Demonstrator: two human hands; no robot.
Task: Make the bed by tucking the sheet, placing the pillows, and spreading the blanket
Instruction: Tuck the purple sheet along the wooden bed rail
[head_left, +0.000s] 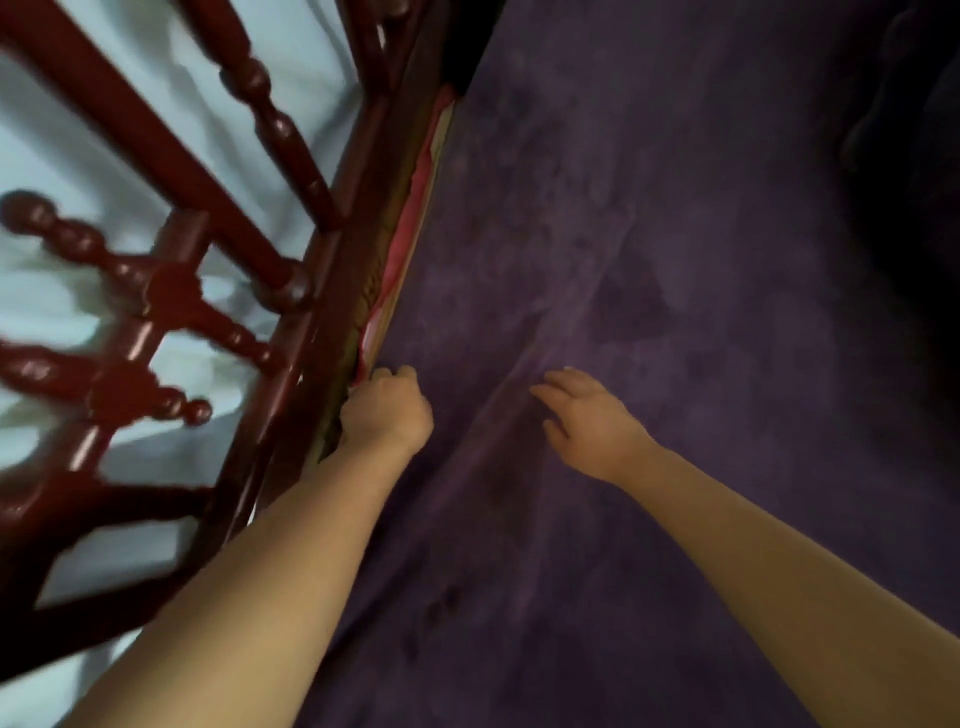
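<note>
A dark purple sheet (649, 218) covers the mattress across the middle and right of the head view, with a long crease running from the centre down toward the lower left. My left hand (387, 410) is curled at the sheet's left edge, its fingers pushed into the gap beside the bed frame, gripping the sheet edge. My right hand (587, 421) lies palm down on the sheet, fingers spread, just right of the crease. No pillows are in view.
A dark red wooden bed frame (171, 291) with turned spindles fills the left side, against a pale wall (67, 150). A pink layer (410, 218) shows in the narrow gap between frame and mattress. A dark heap (904, 130) lies at the top right.
</note>
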